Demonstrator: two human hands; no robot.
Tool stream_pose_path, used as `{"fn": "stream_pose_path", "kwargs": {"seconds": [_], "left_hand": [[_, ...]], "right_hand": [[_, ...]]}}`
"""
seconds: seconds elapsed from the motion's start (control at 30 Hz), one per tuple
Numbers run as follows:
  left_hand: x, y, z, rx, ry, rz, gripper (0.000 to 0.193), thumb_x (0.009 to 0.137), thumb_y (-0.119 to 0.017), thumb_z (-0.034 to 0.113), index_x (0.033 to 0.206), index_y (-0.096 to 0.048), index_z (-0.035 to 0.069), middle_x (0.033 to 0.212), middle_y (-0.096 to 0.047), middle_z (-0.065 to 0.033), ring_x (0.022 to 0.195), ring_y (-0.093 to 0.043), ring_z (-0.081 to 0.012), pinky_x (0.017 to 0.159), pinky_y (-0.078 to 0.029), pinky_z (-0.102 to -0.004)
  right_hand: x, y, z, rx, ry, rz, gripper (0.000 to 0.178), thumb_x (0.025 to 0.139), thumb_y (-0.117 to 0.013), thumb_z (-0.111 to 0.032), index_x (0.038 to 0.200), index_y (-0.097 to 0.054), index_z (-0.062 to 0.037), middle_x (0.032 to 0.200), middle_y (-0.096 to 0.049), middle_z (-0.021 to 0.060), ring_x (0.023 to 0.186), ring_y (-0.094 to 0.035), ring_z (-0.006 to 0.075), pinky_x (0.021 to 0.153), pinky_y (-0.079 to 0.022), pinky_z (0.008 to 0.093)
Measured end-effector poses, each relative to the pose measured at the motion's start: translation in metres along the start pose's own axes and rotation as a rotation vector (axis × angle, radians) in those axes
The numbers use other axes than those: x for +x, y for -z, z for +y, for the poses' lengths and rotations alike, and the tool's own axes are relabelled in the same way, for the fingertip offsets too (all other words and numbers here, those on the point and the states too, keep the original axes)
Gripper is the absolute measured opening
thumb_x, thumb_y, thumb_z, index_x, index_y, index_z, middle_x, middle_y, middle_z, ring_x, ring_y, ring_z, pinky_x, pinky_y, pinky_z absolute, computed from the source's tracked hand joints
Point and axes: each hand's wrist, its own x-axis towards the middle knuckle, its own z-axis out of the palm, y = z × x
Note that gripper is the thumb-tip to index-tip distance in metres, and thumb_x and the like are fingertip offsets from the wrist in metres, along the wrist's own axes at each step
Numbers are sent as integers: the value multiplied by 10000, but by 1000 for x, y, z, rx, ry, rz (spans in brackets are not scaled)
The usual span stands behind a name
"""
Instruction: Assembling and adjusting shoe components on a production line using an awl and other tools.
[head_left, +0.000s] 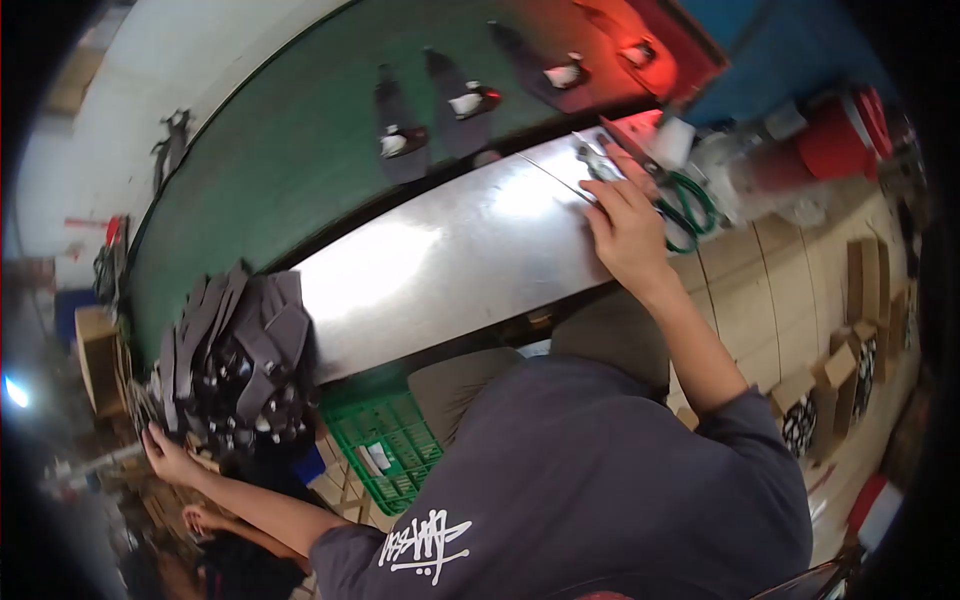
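My right hand (632, 225) is over the right end of a shiny metal work surface (400, 270), with its fingers closed around a thin metal rod (555, 178) that points up and left. Green-handled scissors (688, 212) lie just beside that hand. Far to the left, my left hand (172, 460) is at the outer edge of a heap of dark grey flat pieces with shiny black parts (245, 350). Its fingers are closed by some dark strips at the heap's edge; what they hold is too small and blurred to make out.
Beyond the metal surface runs a green belt (300, 150) bearing several dark pieces with white wads (465, 105), lit red at right. A red container (845, 135) stands right. Below are a green crate (385, 450) and cartons (835, 375). Another person's hand (200, 518) shows lower left.
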Motion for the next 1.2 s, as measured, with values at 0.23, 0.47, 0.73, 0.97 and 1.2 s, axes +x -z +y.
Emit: {"fn": "stream_pose_path", "kwargs": {"seconds": [0.23,0.47,0.73,0.97,1.2], "left_hand": [[-202,-45,171,-671,-415,-516,253,893,-628,40,1138,-649,-18,1167,-645,-125,1033,-607,-174,909,-482,-296],[-391,-116,218,-844,-773,-1170,400,796,-731,292,1145,-667,109,1337,-522,-168,1264,-458,-333,1045,-355,-438],[-405,-138,222,-681,-1057,-819,415,788,-699,398,1120,-679,150,1316,-532,-160,1260,-431,-364,1062,-273,-473],[-404,-150,208,-756,-1036,-816,413,786,-701,368,1119,-680,125,1308,-551,-166,1261,-442,-365,1052,-305,-476],[-408,-134,225,-677,-1031,-799,385,790,-702,339,1105,-668,120,1292,-548,-147,1233,-449,-369,1025,-331,-483]], "right_hand": [[-1,-22,12,-167,14,27,151,809,-633,-91,958,-650,-70,921,-607,87,918,-593,300,787,-482,404],[-25,-14,-8,-283,185,-28,265,792,-637,-81,1056,-660,-69,1202,-548,168,1090,-538,319,915,-446,413],[-76,26,-25,-298,195,-92,346,761,-666,-89,1107,-667,-105,1273,-531,160,1181,-493,353,993,-399,440],[-120,61,-25,96,128,-46,101,834,-643,-68,920,-680,-30,873,-666,100,873,-650,245,744,-504,340],[-278,7,169,262,-862,-248,264,958,-515,-216,984,-685,-15,826,-698,59,734,-636,133,660,-498,292]]}}
